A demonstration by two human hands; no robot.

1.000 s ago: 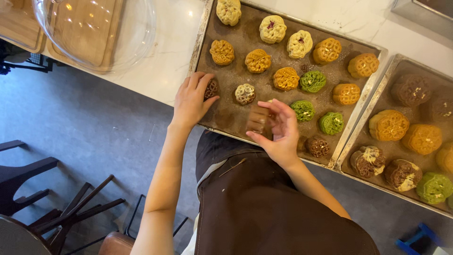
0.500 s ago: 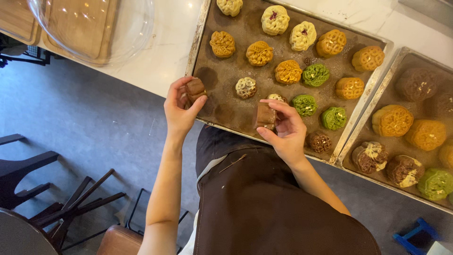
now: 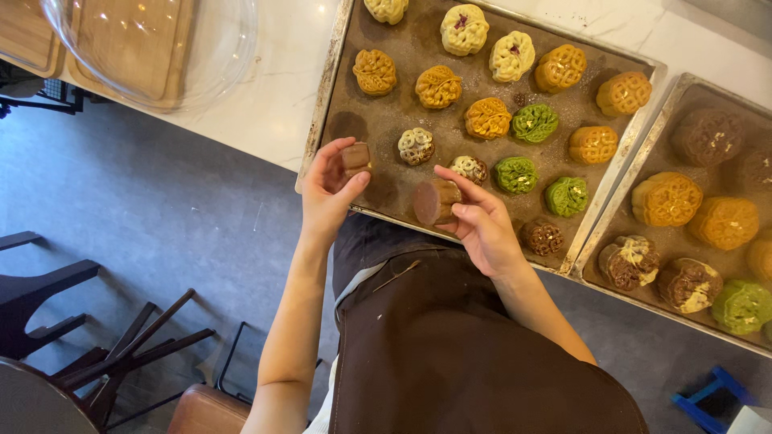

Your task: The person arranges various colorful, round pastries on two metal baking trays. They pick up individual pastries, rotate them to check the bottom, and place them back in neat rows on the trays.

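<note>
Your left hand (image 3: 328, 189) gripped a small brown cake (image 3: 356, 157) in its fingers, held over the near left corner of the left tray (image 3: 322, 96). Your right hand (image 3: 482, 225) clasped a larger brown cake (image 3: 435, 201), tipped on its side above the tray's near rim; its patterned face was turned away, hidden. Your thumb covered part of the small cake. The right tray (image 3: 675, 120) ran off the right edge, its green cake (image 3: 742, 306) cut off there. A clear dome (image 3: 153, 48) on the counter (image 3: 265, 104) was cropped at the top.
</note>
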